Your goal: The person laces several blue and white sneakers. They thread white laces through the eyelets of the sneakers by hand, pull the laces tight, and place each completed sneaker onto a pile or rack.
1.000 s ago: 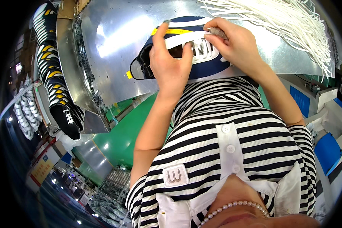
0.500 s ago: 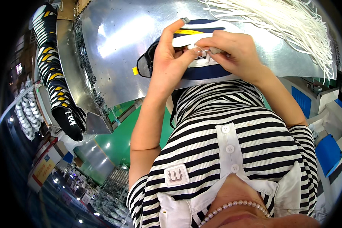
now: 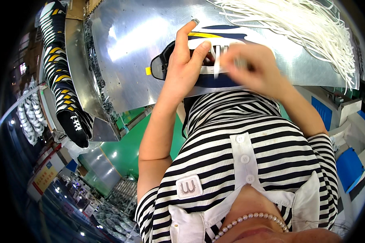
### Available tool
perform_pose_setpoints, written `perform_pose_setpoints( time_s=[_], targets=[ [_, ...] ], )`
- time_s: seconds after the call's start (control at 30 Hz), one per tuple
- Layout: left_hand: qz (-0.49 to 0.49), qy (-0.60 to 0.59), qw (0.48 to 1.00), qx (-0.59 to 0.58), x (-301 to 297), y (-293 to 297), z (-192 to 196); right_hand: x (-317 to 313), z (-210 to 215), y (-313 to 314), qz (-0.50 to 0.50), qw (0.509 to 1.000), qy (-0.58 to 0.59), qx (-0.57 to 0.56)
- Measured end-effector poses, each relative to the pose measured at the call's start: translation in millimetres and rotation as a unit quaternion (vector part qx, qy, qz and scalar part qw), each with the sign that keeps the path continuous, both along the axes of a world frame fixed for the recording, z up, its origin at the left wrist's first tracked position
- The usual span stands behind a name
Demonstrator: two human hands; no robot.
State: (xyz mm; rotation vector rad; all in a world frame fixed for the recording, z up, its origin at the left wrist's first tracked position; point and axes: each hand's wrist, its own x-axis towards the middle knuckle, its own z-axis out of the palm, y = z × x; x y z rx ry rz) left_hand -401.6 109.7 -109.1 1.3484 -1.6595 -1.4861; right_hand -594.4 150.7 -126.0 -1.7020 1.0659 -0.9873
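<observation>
A navy and white shoe upper (image 3: 217, 82) with a yellow stripe lies flat on the metal tabletop (image 3: 127, 83), its heel with a yellow tab to the left. My left hand (image 3: 181, 67) grips it across the opening, thumb at the eyelet edge and a finger reaching over the far side. A white shoelace (image 3: 217, 60) crosses the opening between the two eyelet rows. Just right of the lace, my right hand (image 3: 257, 69) is curled over the front of the upper. Motion smears its fingers, so whatever they hold cannot be made out.
Loose white shoelaces (image 3: 296, 32) spread over the table's far right. Along the left, a long row of nested shoe uppers (image 3: 59, 77) stands beside a raised metal edge (image 3: 83, 77). A blue panel (image 3: 349, 168) stands at the lower right.
My right hand has pulled away from my left thumb, toward the right; the thin metal tool seen in it before is lost in blur. A lace strand now shows straight across the opening.
</observation>
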Motion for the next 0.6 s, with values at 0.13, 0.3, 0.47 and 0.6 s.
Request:
perform_pose_setpoints(
  time_s=[0.13,0.3,0.47,0.6],
  targets=[
    [0.023,-0.018,0.998,-0.059,-10,-10,-5,12,7,18,0.071,0.986,-0.059,-0.141],
    [-0.009,-0.104,0.989,-0.106,-1,-1,9,3,-19,20,-0.023,0.999,-0.009,-0.03],
    [-0.042,-0.152,0.951,-0.265,26,35,11,-8,-18,40,-0.191,0.965,-0.076,0.165],
    [-0.067,-0.24,0.929,-0.274,12,39,5,9,-6,24,-0.119,0.974,0.037,0.188]
  ],
)
